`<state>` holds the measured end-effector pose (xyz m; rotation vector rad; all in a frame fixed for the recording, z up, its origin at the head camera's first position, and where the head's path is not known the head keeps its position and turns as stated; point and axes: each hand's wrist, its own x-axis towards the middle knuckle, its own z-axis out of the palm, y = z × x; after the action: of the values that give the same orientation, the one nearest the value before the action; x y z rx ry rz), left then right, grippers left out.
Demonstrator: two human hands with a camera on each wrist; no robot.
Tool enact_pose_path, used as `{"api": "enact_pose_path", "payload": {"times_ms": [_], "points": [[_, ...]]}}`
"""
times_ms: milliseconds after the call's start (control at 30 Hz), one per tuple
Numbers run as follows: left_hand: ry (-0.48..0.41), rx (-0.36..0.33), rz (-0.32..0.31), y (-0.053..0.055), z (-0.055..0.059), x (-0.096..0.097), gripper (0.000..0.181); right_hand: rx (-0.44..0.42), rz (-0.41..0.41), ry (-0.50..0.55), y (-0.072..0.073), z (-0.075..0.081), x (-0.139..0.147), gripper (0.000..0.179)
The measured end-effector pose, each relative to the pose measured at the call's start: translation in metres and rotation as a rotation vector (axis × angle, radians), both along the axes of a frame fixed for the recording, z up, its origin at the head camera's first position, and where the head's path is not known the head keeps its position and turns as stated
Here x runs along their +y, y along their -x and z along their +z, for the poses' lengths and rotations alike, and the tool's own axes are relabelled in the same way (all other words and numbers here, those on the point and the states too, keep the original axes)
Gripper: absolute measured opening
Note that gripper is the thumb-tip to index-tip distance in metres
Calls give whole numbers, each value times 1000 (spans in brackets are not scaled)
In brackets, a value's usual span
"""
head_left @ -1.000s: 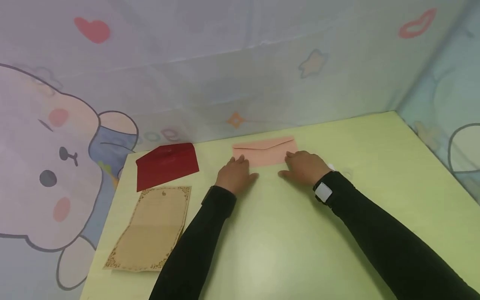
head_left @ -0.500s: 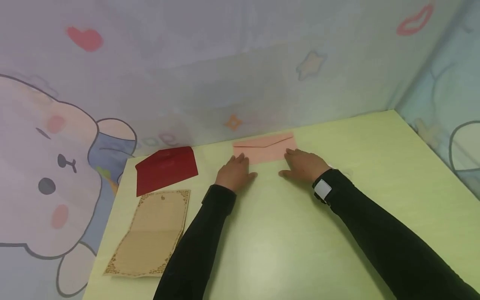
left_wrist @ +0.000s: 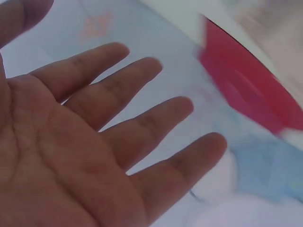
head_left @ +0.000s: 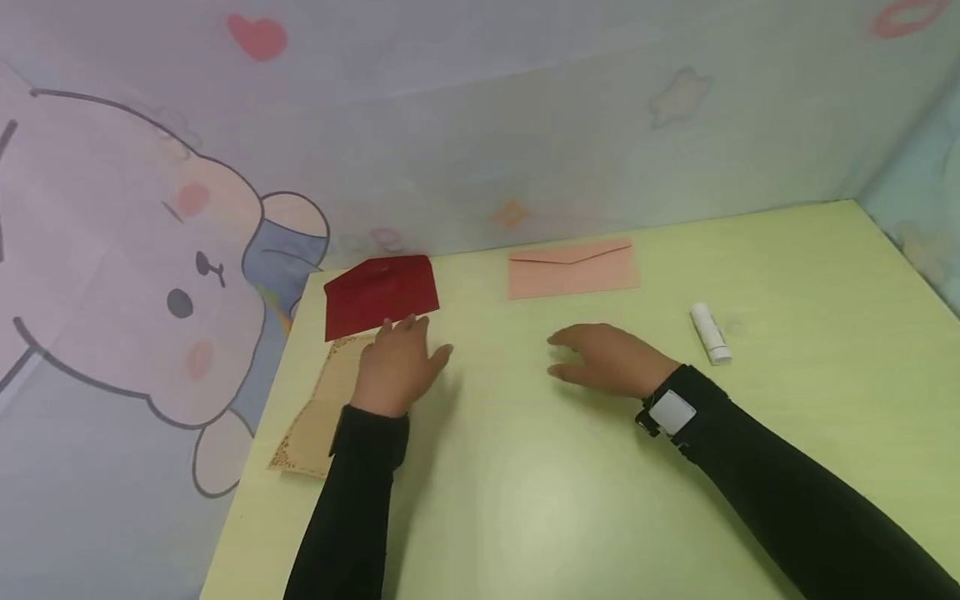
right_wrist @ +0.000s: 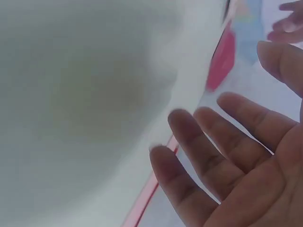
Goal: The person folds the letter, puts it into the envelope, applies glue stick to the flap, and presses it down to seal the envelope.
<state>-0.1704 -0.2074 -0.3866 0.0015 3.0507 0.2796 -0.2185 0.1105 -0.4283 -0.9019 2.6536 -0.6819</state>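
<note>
My left hand (head_left: 396, 367) hovers over the right side of the tan bordered letter paper (head_left: 322, 417), fingers spread and holding nothing. Its fingertips lie just below the red envelope (head_left: 381, 293) in the head view. In the left wrist view the palm and straight fingers (left_wrist: 175, 170) show with nothing in them. My right hand (head_left: 611, 358) is over the table's middle, below the pink envelope (head_left: 573, 271), with relaxed fingers and nothing held. The pink envelope lies flat near the back edge, its flap side up. Part of the letter paper is hidden behind my left hand and sleeve.
A white glue-stick-like tube (head_left: 709, 333) lies to the right of my right hand. The pale yellow table (head_left: 525, 500) meets a cartoon-printed cloth backdrop (head_left: 450, 125) at the back, with more printed cloth at its right side.
Both hands have come off the pink envelope. The left has moved left to the letter paper; the right has drawn back slightly. The white tube has come into full view. The head view has shifted.
</note>
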Motion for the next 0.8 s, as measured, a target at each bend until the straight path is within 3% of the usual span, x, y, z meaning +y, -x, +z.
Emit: {"api": "enact_pose_path", "payload": {"times_ms": [100,233,333,533,700,800], "points": [[-31,-36,80,-8,-11,-36,66,-46,35,24,-8,-9,-11,54],[-57,-90,188,-12,-37,-83,70,-82,72,49,-16,-24,-28,51],[-64,-115,239,-13,-55,-107,75,-104,95,85,-21,-31,-38,50],[-88,-115,276,-16,-81,-121,87,-140,145,131,-31,-35,-48,49],[-101,-56,278,-11,-87,-126,93,-114,182,146,-32,-36,-54,46],[-163,-45,271,-6,-88,-133,106,-105,189,148,-32,-35,-57,45]]}}
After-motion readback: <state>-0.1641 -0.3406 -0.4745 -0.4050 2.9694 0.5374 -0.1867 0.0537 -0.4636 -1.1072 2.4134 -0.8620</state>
